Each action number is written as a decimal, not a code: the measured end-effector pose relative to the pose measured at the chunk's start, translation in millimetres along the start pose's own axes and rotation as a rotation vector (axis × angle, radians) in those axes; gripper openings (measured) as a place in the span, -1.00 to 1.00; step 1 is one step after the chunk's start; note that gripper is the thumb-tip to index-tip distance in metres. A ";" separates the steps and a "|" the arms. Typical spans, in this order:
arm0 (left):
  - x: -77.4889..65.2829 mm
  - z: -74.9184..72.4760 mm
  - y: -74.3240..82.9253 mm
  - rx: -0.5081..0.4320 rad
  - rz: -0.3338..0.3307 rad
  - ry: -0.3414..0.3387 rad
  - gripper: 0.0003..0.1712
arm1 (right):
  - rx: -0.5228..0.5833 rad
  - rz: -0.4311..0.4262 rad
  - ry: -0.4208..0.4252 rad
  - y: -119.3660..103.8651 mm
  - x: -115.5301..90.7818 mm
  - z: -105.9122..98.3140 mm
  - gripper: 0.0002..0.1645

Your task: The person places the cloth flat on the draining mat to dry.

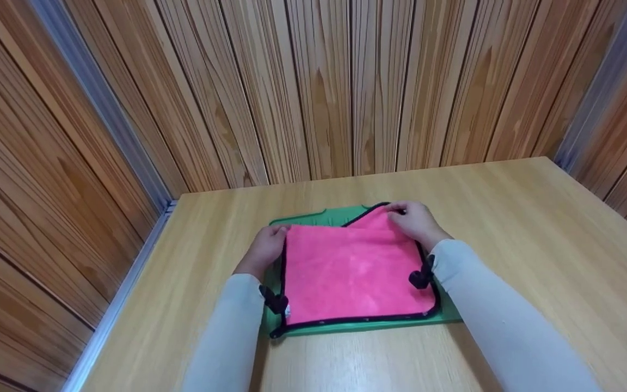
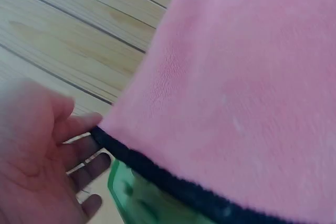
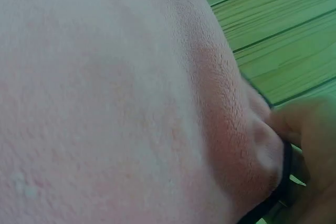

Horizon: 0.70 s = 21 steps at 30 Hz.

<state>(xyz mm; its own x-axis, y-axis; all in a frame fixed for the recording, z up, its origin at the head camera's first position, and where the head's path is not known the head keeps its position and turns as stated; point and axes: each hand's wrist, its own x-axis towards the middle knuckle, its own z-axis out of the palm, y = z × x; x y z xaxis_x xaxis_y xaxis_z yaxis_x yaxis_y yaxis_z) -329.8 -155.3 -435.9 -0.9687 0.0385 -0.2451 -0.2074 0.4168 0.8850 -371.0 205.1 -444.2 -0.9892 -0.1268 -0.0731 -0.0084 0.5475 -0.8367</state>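
Observation:
A pink fleecy cloth with black edging is spread over a green board, whose back and front edges show around it. At the cloth's far left corner, my left hand pinches the edge; the left wrist view shows the thumb and index finger on the black trim, the other fingers spread. My right hand grips the cloth near its far right corner, where a flap rises in a point. Close up in the right wrist view, the fabric bunches beside the right hand.
Under the board is a light wooden table. Wood-plank walls stand behind it and at both sides, with a metal strip along the left edge. Black straps circle both wrists over the pale sleeves.

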 end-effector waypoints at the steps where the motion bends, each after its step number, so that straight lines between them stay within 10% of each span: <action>1: 0.1 -1.1 -2.1 -0.011 -0.016 0.003 -0.41 | 0.011 0.008 0.009 1.6 -0.1 -1.6 -0.45; 11: 6.9 0.2 -7.0 0.115 -0.020 0.053 -0.39 | -0.034 -0.012 0.024 7.1 2.8 -2.9 -0.43; 21: 17.3 5.9 -2.8 -0.023 -0.148 0.042 -0.23 | -0.051 0.002 -0.068 6.7 9.6 5.0 -0.38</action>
<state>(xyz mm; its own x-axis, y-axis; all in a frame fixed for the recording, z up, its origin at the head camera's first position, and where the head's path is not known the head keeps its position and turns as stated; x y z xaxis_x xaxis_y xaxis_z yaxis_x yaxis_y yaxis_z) -345.2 -150.4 -445.0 -0.9322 -0.0597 -0.3569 -0.3505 0.3943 0.8495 -379.8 203.4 -453.3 -0.9771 -0.1801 -0.1130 -0.0152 0.5891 -0.8079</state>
